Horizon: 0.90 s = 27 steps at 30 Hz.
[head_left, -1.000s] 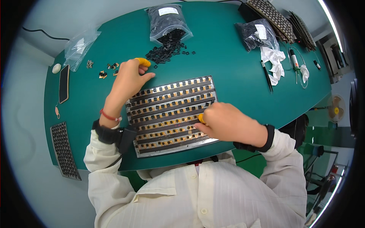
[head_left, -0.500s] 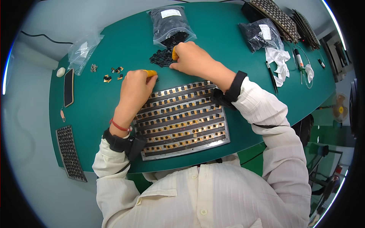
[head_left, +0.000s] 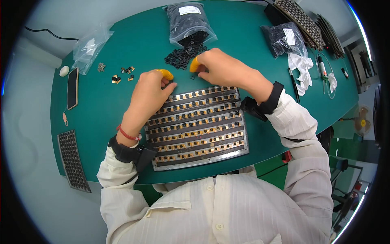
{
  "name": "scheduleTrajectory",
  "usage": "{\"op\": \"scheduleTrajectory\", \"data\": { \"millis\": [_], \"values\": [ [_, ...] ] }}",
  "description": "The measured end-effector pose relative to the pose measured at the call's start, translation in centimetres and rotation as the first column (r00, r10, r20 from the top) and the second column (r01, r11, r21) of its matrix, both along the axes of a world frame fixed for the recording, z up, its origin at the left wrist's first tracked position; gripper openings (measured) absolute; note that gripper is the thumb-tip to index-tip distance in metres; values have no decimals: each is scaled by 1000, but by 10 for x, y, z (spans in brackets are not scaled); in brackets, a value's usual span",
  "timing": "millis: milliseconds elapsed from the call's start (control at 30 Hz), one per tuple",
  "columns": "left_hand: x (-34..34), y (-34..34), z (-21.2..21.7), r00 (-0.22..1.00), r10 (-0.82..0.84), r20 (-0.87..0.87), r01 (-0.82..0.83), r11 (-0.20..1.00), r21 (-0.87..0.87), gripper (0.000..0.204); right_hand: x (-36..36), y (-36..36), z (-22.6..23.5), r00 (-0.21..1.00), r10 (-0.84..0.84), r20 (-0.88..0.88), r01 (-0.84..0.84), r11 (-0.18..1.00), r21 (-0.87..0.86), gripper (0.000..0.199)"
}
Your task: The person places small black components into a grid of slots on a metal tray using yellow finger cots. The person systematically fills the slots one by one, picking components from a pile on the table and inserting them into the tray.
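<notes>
A metal tray [head_left: 199, 124] with rows of small black and gold-coloured parts lies in front of me on the green table. Over its far left corner is my left hand [head_left: 151, 90], fingers curled, a yellow finger cot on the index finger. Thumb and index are close together; whatever may be between them is too small to make out. My right hand [head_left: 225, 70] reaches beyond the tray, its yellow-capped index pointing down and apart from the thumb. A small black piece [head_left: 192, 77] lies by that fingertip, just near the pile of black pieces [head_left: 180, 58].
Behind the pile lies an opened clear bag [head_left: 187, 22] of black pieces. Another bag [head_left: 282, 40], tissue [head_left: 302, 71], tweezers [head_left: 294, 85] and stacked trays [head_left: 298, 20] occupy the right side. At left are a phone [head_left: 72, 88], loose gold-and-black parts [head_left: 116, 79] and another tray [head_left: 74, 160].
My right hand has drawn back slightly to the right of the pile, and a black piece now shows beside its fingertip. My left hand has shifted slightly right. The whole view has shifted a little.
</notes>
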State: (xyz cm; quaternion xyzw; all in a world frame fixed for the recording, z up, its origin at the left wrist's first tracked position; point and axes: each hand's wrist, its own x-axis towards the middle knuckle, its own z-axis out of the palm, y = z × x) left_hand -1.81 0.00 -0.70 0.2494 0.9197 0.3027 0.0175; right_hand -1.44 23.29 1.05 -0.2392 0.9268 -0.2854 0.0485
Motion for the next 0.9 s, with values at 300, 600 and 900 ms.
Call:
{"op": "scheduleTrajectory", "data": {
  "millis": [300, 600, 900],
  "values": [
    [2, 6, 3, 999, 51, -10, -51, 993, -102, 19, 4, -16, -14, 989, -141, 34, 140, 990, 13, 18],
    [64, -43, 29, 993, -60, 98, 62, 998, -16, 14, 2, -24, -5, 975, -193, 108, 186, 980, 70, 17],
    [107, -57, 20, 982, -187, 38, 190, 978, -89, 13, 73, -11, 36, 997, 7, -78, -8, 1000, -15, 11]
  ]
}}
